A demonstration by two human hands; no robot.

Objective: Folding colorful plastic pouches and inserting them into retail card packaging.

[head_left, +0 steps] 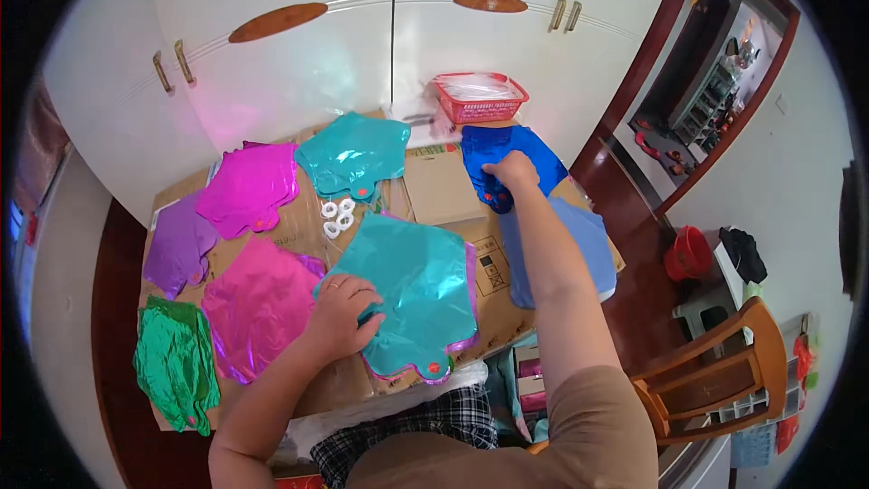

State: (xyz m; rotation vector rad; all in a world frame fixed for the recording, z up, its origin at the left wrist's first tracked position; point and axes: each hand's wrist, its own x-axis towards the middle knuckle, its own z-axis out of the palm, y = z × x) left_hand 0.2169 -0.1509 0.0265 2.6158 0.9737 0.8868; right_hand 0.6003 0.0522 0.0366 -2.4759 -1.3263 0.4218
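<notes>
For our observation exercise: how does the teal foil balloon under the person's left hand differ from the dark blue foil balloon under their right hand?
The flat teal foil balloon lies near the person, on the cardboard's front part; the dark blue foil balloon lies at the far edge, near the red basket. The left hand presses the teal one's left edge; the right hand reaches to the blue one's middle. Both are shiny and uninflated.

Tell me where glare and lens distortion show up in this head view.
Head view: glare streaks the shiny teal foil balloon under the left hand, and a pink reflection tints the white cabinet door; fisheye bends the cabinet edges near the black rim; the right hand on the blue foil balloon stays sharp.
</notes>
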